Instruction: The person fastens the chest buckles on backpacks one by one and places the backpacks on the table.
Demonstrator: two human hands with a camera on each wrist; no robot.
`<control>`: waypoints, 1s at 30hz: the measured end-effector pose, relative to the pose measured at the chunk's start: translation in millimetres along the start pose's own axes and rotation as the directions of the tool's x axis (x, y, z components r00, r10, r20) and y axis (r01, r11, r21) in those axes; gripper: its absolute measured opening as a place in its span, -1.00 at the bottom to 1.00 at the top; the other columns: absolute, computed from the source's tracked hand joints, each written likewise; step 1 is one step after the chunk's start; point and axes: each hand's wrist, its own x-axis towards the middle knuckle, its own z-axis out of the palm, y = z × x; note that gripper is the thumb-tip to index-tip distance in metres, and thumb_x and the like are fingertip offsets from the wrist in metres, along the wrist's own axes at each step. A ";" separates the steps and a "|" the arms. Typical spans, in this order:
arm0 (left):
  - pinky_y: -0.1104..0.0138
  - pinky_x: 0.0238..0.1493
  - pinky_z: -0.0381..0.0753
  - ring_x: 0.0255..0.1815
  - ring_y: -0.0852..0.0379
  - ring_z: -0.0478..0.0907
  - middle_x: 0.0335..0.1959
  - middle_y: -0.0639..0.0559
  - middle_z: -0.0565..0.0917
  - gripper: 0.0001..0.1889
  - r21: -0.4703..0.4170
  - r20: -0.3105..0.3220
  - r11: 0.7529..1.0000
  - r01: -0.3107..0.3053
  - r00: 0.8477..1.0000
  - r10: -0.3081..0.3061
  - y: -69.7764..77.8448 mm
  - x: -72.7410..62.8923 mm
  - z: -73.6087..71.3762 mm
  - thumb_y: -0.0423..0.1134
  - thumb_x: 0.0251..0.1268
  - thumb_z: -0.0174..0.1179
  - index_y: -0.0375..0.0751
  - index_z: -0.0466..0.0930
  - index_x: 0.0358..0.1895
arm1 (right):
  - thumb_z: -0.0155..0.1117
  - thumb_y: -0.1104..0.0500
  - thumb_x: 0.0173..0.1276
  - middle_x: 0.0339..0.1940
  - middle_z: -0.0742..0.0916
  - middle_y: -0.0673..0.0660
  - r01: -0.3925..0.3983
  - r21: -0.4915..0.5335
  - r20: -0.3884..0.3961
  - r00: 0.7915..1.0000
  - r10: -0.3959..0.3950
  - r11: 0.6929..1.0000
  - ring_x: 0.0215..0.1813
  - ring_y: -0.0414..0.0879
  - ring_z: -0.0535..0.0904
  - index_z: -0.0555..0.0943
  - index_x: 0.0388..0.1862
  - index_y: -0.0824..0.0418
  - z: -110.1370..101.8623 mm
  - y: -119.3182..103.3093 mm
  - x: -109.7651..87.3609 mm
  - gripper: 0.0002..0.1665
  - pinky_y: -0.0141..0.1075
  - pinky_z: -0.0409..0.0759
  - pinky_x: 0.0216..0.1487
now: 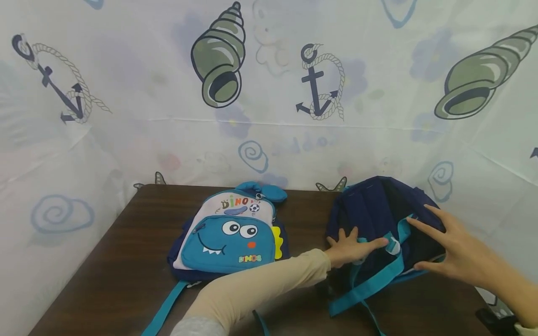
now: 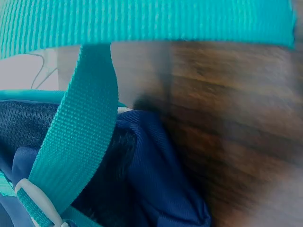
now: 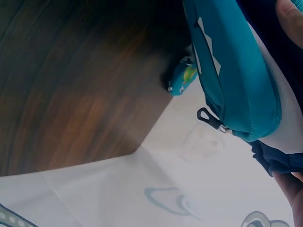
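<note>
Brown table (image 1: pixel 113 275): two backpacks (image 1: pixel 231 240) (image 1: pixel 363 203), contents hidden; both hands (image 1: pixel 350 248) (image 1: pixel 456 249) touch the rightmost.

The left sleeve (image 1: pixel 269 284) hides part of the bench (image 1: pixel 105 261); the near strap (image 1: pixel 166 305) at left runs off the bottom edge. The right wrist view crops the right-hand fingers (image 3: pixel 291 21), and its small, blurred teal item (image 3: pixel 182 78) may be a pouch.

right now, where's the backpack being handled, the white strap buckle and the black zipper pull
Backpack being handled (image 1: pixel 366 212), head view: its navy back side.
White strap buckle (image 2: pixel 43 201), left wrist view: its frame.
Black zipper pull (image 3: pixel 215 123), right wrist view: its stem.
</note>
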 end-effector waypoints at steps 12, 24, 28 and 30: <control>-0.28 0.53 -0.31 0.65 -0.28 -0.26 0.64 0.17 0.03 0.00 0.179 -0.016 0.983 0.029 1.000 -0.027 -15.4 -5.1 -20.5 0.54 0.16 0.03 0.18 0.00 0.61 | 0.77 -0.17 -0.39 0.42 0.29 0.47 -0.049 0.054 -0.021 0.999 0.050 0.997 0.15 0.50 0.40 0.36 0.49 -0.03 24.0 -10.3 3.0 0.35 0.19 0.63 -0.35; -0.33 0.49 -0.12 0.57 -0.53 -0.13 0.64 -0.12 -0.02 0.01 0.317 -0.030 0.947 0.049 0.999 -0.041 -27.3 -18.6 -40.6 0.49 0.17 0.09 0.10 0.01 0.61 | 0.73 -0.19 -0.26 0.43 0.26 0.52 -0.155 0.194 -0.001 0.987 0.159 0.969 0.12 0.53 0.45 0.35 0.50 0.00 52.0 -18.5 -2.0 0.28 0.30 0.56 -0.25; -0.33 0.49 -0.08 0.57 -0.51 -0.10 0.62 -0.13 0.01 0.00 0.349 -0.006 0.937 0.036 0.999 -0.036 -26.3 -20.2 -47.5 0.49 0.18 0.07 0.07 0.03 0.61 | 0.72 -0.15 -0.20 0.42 0.22 0.53 -0.226 0.248 0.040 0.974 0.223 0.942 0.05 0.54 0.48 0.33 0.50 0.02 57.9 -18.3 -6.1 0.25 0.28 0.57 -0.29; -0.33 0.49 -0.06 0.57 -0.49 -0.08 0.62 -0.13 0.02 -0.01 0.374 0.002 0.927 0.039 0.999 -0.042 -24.8 -20.9 -50.0 0.47 0.19 0.08 0.06 0.04 0.60 | 0.72 -0.13 -0.20 0.40 0.22 0.54 -0.236 0.267 0.041 0.971 0.234 0.934 0.04 0.54 0.50 0.33 0.49 0.04 61.7 -18.0 -7.9 0.24 0.25 0.58 -0.28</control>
